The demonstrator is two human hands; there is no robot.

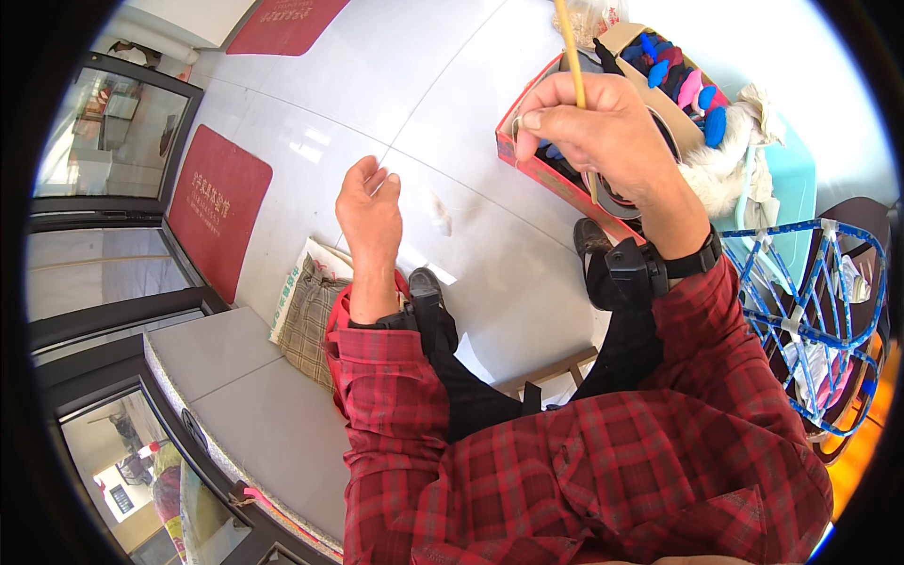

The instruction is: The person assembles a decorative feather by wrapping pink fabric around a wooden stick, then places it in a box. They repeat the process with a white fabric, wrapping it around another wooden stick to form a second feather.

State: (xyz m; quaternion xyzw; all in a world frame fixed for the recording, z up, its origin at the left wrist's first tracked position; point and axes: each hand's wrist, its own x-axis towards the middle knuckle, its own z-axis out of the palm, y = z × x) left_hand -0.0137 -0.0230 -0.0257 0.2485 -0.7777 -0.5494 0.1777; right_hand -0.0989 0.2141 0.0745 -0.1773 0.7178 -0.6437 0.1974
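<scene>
My right hand point(597, 127) grips a thin yellow stick point(573, 49) that runs upright through the fist, its lower end showing under the palm. A fine pale loop of thread or wire point(515, 133) curves at its fingertips. To the left, over the floor, my left hand point(371, 212) is raised with fingers bent and close together; whether a thread is pinched there cannot be made out. Between the hands, lower down, a small white tuft point(441, 214) seems to hang on a very fine thread. Below my right hand stands a red-edged cardboard box point(547, 176).
Blue, pink and dark cloth or yarn bundles point(660, 67) fill the box's far part. White fur point(713, 173) lies beside a turquoise plastic container point(794, 183). At right is a blue-tubed rack point(798, 325). A checked cloth bag point(307, 307) and red mat point(220, 205) are left.
</scene>
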